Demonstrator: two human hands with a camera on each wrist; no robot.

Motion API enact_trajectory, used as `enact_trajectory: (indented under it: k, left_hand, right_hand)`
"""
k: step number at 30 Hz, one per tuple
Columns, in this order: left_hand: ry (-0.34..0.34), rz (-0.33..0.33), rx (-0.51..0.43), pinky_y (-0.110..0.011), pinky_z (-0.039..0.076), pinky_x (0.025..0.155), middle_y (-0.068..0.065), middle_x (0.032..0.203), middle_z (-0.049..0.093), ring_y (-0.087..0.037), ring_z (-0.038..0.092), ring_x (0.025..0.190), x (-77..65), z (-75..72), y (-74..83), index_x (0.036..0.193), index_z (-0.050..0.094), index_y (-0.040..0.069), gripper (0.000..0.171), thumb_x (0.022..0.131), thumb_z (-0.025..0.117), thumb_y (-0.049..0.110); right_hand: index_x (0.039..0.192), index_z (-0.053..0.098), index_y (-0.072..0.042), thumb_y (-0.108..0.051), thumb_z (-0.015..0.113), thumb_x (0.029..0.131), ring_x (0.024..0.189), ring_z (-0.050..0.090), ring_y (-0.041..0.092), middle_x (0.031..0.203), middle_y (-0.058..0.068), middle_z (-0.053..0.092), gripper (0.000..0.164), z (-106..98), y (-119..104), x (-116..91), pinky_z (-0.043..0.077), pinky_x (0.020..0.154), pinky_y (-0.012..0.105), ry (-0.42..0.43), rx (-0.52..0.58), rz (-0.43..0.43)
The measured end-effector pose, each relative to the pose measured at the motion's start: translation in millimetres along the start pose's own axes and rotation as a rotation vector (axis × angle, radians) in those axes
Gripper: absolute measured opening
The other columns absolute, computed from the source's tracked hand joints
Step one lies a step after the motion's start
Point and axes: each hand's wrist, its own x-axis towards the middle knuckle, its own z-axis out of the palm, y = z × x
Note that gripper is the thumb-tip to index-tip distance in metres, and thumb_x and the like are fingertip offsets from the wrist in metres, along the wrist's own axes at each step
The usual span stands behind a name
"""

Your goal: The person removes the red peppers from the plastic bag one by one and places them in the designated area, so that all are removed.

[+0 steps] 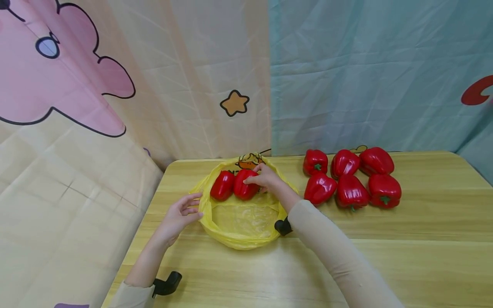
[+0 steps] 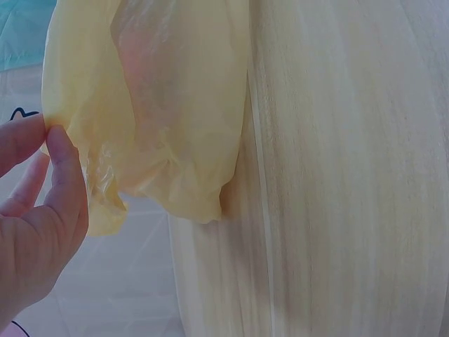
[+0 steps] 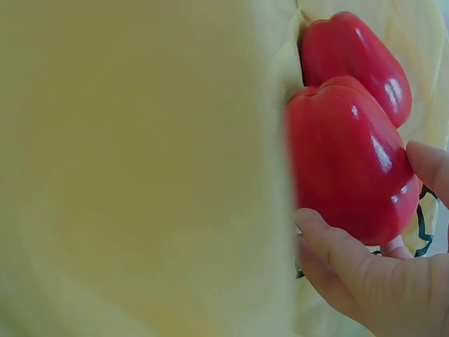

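Note:
A yellow plastic bag (image 1: 242, 239) stands on the table with its mouth spread wide. Inside it, two red bell peppers lie side by side at the back. My right hand (image 1: 265, 177) reaches over the bag's right rim and grips the right-hand bell pepper (image 1: 245, 188); in the right wrist view its thumb and fingers (image 3: 330, 242) lie around the lower end. The other bell pepper (image 1: 222, 185) rests against it on the left. At the bag's left rim, my left hand (image 1: 181, 218) pinches the thin plastic between thumb and fingertips, as the left wrist view shows.
To the right of the bag, several more red bell peppers (image 1: 351, 191) sit in two rows on the wooden table (image 1: 431, 214). A printed curtain (image 1: 366, 77) hangs right behind the table's back edge. Black wrist mounts (image 1: 167, 283) jut from both sleeves.

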Motion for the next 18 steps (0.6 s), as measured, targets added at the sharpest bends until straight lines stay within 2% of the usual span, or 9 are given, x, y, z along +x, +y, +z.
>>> enact_trajectory:
  k: [18]
  left_hand:
    - [0.005, 0.01, 0.005, -0.021, 0.05, 0.077, -0.023, 0.122, 0.047, -0.016, 0.055, 0.093, -0.5, -1.3, -1.2, 0.135, 0.042, -0.002, 0.055, 0.084, 0.062, -0.005]
  right_hand:
    - [0.105, 0.044, -0.008, -0.012, 0.076, 0.076, 0.1, 0.051, 0.032, 0.116, 0.016, 0.047, 0.043, -0.2, -3.9, -4.7, 0.051, 0.081, 0.05, -0.041, -0.033, -0.029]
